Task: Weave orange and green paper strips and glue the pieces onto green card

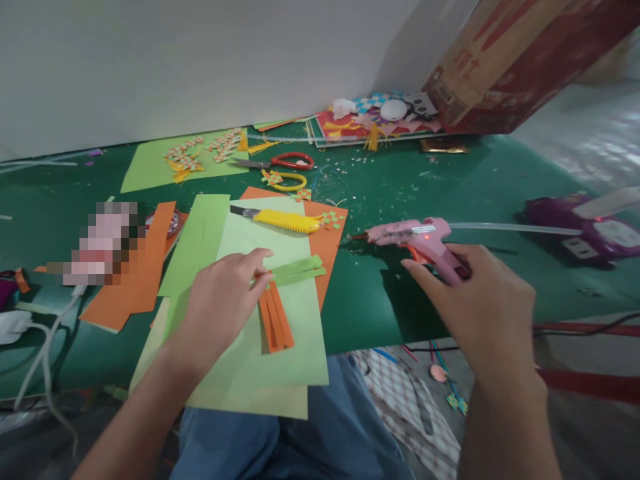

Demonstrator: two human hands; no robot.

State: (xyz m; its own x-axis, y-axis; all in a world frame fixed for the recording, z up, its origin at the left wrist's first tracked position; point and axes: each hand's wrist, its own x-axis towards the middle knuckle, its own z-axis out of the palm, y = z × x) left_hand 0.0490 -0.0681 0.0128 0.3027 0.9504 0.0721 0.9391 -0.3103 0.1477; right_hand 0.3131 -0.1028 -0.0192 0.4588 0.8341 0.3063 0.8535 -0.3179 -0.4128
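Tabletop [480,180], strips [279,327] partly behind left hand [223,293]

A green counter [385,307] carries everything, its surface flecked with white specks; at its far left lies a light green sheet [145,163], with red-handled scissors [295,160] just right of it, blades reaching its edge; farther right are a pile of paper crafts [345,127] and, beside that, a small gold piece [443,145]; a stack of pale green and orange sheets [295,327] fills the near middle, overhanging the near edge; left of it lie orange strips [135,297] and a white plug [15,327]; a purple power strip [595,233] sits at the right.
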